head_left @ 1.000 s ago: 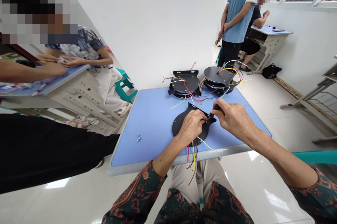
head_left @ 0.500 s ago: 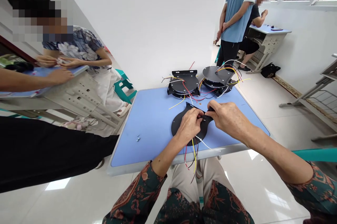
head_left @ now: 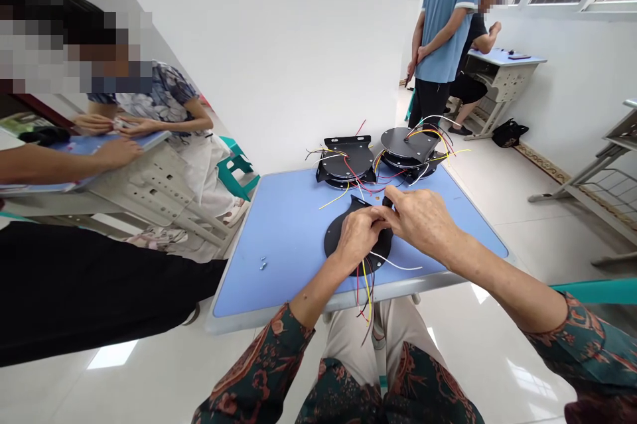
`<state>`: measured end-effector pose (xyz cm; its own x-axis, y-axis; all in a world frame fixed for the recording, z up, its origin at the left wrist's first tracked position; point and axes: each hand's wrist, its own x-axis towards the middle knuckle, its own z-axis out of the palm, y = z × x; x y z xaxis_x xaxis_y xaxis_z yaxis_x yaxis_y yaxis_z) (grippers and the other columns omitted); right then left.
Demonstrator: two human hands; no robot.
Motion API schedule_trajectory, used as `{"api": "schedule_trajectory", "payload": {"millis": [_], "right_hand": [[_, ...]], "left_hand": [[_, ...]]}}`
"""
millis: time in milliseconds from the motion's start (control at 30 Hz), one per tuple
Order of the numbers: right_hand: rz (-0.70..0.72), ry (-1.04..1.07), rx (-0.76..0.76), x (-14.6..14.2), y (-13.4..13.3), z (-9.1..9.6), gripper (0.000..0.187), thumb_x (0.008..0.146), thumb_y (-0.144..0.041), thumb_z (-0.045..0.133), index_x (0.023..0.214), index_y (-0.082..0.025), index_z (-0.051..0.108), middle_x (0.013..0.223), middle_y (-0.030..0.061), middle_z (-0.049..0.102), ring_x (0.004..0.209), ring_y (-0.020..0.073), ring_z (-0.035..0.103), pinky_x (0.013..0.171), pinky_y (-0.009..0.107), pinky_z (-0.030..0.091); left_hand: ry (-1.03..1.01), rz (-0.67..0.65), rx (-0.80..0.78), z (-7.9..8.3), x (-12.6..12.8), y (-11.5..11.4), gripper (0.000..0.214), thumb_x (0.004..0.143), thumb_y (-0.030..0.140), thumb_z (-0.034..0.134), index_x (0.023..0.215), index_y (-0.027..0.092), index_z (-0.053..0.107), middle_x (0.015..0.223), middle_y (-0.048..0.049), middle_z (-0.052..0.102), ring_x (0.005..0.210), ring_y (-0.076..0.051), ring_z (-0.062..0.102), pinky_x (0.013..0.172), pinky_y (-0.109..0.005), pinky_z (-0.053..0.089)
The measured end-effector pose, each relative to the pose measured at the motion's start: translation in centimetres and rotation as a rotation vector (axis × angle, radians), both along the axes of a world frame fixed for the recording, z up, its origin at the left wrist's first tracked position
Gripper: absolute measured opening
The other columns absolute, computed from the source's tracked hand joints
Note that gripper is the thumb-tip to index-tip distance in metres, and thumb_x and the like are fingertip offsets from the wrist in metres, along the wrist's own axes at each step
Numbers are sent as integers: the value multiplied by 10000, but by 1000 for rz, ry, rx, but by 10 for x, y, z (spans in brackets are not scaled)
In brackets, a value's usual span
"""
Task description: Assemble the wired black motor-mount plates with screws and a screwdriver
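A flat black round plate (head_left: 338,233) with coloured wires (head_left: 365,291) hanging off its near side lies on the blue table (head_left: 283,238). My left hand (head_left: 357,235) rests on the plate with its fingers curled and pinched at the plate's upper right part. My right hand (head_left: 421,218) is closed around a small dark tool whose black tip (head_left: 387,201) shows at the fingers, right against my left fingertips. What the left fingers pinch is hidden.
Two stacks of black plates with wires (head_left: 346,162) (head_left: 408,145) stand at the table's far edge. Small screws (head_left: 262,264) lie at the left. A person sits at a desk (head_left: 124,165) on the left. Two people are by a desk (head_left: 502,62) at the back right.
Both hands have drawn closer together over the plate. My right hand with the tool moved left and a little away from me, meeting the left fingertips. The loose white wire shifted.
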<state>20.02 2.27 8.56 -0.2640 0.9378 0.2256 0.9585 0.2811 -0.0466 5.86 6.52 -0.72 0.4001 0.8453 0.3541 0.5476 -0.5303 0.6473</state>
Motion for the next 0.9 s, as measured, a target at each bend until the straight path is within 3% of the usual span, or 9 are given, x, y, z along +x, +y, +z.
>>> {"api": "schedule_trajectory", "payload": {"millis": [167, 400, 633, 900], "right_hand": [[156, 176, 84, 17, 7, -7, 192, 998, -239, 456, 995, -167, 634, 822, 66, 694, 650, 153, 532, 597, 281, 248], [-39, 98, 225, 11, 11, -16, 317, 995, -385, 464, 848, -177, 652, 597, 28, 595, 544, 148, 441, 570, 299, 170], [202, 272, 105, 22, 9, -10, 223, 977, -204, 452, 1091, -165, 640, 852, 61, 712, 666, 147, 550, 626, 272, 290], [-49, 54, 173, 7, 10, -11, 313, 1008, -356, 435, 871, -181, 655, 626, 42, 635, 545, 151, 462, 574, 306, 160]], "left_hand": [[60, 6, 26, -4, 1, 4, 168, 919, 151, 659, 770, 198, 722, 844, -24, 759, 797, -171, 688, 755, -260, 481], [21, -50, 36, -7, 0, 4, 172, 932, 130, 622, 853, 217, 747, 961, -21, 768, 906, -176, 700, 832, -265, 508], [8, -26, 25, -10, 1, 5, 192, 925, 119, 624, 784, 201, 725, 921, -23, 754, 835, -163, 684, 764, -255, 479], [-96, -4, -76, -5, 1, 3, 114, 875, 110, 678, 813, 195, 721, 813, 9, 754, 754, -150, 671, 732, -250, 472]]}}
